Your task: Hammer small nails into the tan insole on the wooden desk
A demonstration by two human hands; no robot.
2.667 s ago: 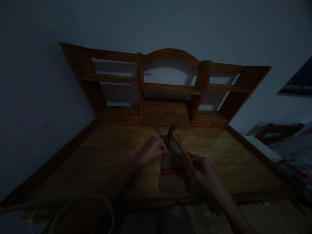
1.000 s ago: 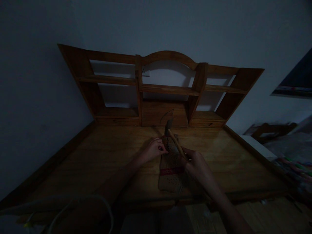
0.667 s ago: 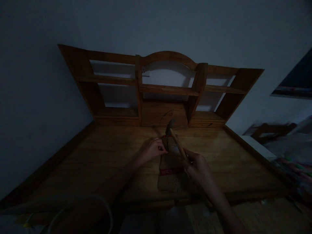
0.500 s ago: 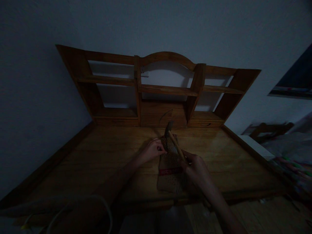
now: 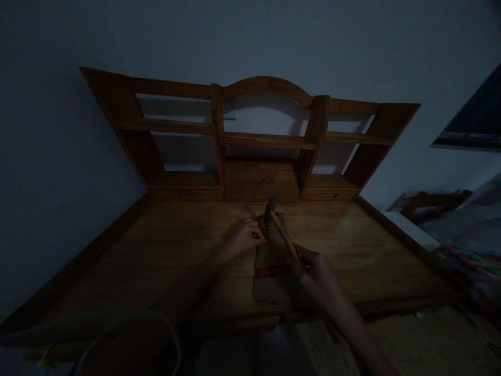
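My right hand (image 5: 315, 266) is wrapped round the wooden handle of a hammer (image 5: 284, 235). The dark hammer head tilts up at the far end, close to my left hand (image 5: 247, 237). Thumb and forefinger of that left hand are pinched together over a tan, dark-speckled piece (image 5: 270, 287) with a red band across it, which looks like cloth. It lies flat on the wooden desk (image 5: 188, 230). Whatever sits in the pinch is too small and dark to make out.
At the desk's back stands a wooden shelf unit (image 5: 266, 140) with small drawers below. A pale cable (image 5: 156, 315) loops at the lower left. To the right are a white surface (image 5: 413, 230), a wooden chair back (image 5: 438, 201) and a colourful heap of fabric (image 5: 477, 263).
The view has shifted slightly. Both hands keep nearly the same place over the tan piece, and the hammer is still tilted with its head by my left hand.
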